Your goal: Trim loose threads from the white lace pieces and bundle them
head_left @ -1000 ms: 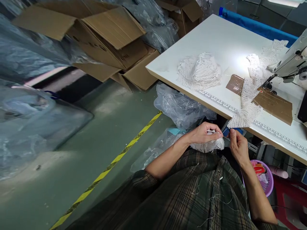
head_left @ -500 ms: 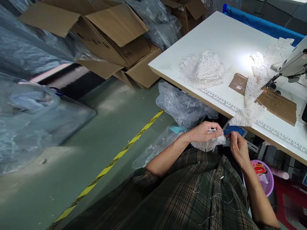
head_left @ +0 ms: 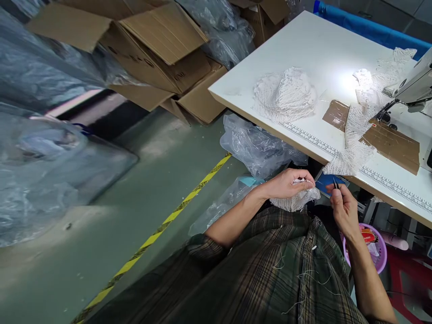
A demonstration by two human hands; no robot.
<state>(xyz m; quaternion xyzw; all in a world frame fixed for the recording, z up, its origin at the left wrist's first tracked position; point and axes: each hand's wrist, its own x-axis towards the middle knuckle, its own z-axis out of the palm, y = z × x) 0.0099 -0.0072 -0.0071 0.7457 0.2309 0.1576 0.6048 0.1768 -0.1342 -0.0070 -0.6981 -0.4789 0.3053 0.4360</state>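
My left hand (head_left: 287, 183) is closed around a bunch of white lace (head_left: 299, 201) held over my lap, below the table's front edge. My right hand (head_left: 342, 204) pinches a thin dark pointed tool (head_left: 335, 183), perhaps thread snips, a short way right of the lace. A strip of white lace (head_left: 353, 150) hangs over the table edge just above my hands and runs back to the sewing machine (head_left: 410, 87). A heap of white lace (head_left: 285, 94) lies on the white table (head_left: 313, 45).
Two brown cardboard pieces (head_left: 391, 141) lie by the machine's needle. A ruler strip (head_left: 388, 183) lines the table edge. Clear plastic bags (head_left: 258, 148) lie under the table, cardboard boxes (head_left: 162, 49) stand behind, a purple basket (head_left: 371, 245) sits at right. Yellow tape (head_left: 158, 234) crosses the green floor.
My right hand has drawn back to the right, away from the lace in my left hand, and the dark tool now points up from its fingers.
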